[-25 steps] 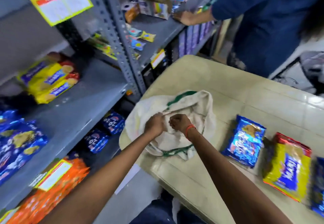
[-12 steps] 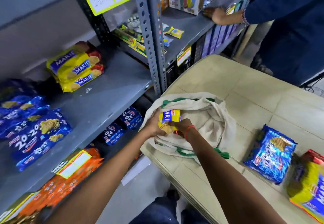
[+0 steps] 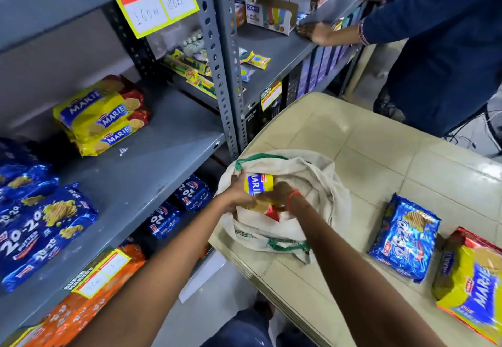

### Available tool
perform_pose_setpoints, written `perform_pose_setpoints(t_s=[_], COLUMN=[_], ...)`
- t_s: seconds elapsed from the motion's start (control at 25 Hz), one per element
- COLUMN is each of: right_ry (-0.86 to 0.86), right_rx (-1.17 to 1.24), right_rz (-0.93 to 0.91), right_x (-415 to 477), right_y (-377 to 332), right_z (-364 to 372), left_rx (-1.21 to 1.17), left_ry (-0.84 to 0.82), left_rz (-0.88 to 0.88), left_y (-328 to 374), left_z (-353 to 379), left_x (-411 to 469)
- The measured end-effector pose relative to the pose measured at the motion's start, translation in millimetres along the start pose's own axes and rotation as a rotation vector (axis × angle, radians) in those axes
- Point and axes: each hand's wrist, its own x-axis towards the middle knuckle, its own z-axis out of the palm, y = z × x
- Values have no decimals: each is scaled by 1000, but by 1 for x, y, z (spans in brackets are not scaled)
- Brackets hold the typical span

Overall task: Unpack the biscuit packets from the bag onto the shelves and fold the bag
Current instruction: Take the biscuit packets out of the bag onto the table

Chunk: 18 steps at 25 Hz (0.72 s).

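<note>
Cloth bag (image 3: 320, 183) on table: off-white, green trim and handles. Packet (image 3: 258, 185) in bag mouth: yellow, blue band, white lettering, red end. Table (image 3: 380, 156) beige, tile-like grid. Right of bag: blue packet (image 3: 404, 240) with white numerals, then yellow-blue-red packet (image 3: 472, 289). Left of bag: grey shelf (image 3: 152, 161); yellow-blue Marie stack (image 3: 100, 115); blue packets (image 3: 40, 227); orange packets (image 3: 81, 306).

I read scene as evenly lit, bright, diffuse overhead light. Soft shadows under shelf (image 3: 152, 156) edges. Glare on glossy table (image 3: 407, 151) far right and on blue foil packets (image 3: 40, 227). Strong wide-angle bending at frame edges; slight softness throughout.
</note>
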Motion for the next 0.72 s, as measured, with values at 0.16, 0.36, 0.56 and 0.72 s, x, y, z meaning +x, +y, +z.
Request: perform_pose_setpoints(t_s=[0.16, 0.36, 0.56, 0.72], right_ry=[123, 172, 122, 91], right_rx=[152, 50, -26, 528], right_rz=[65, -74, -291, -377], right_x=[0, -2, -24, -36], right_y=[6, 2, 32, 46], right_z=[16, 2, -22, -33], left_rx=[-6, 115, 19, -29], left_ry=[-28, -55, 18, -14], left_rz=[15, 35, 29, 23], left_y=[-10, -14, 0, 8], left_z=[-2, -12, -30, -24], left_x=[-4, -7, 3, 2])
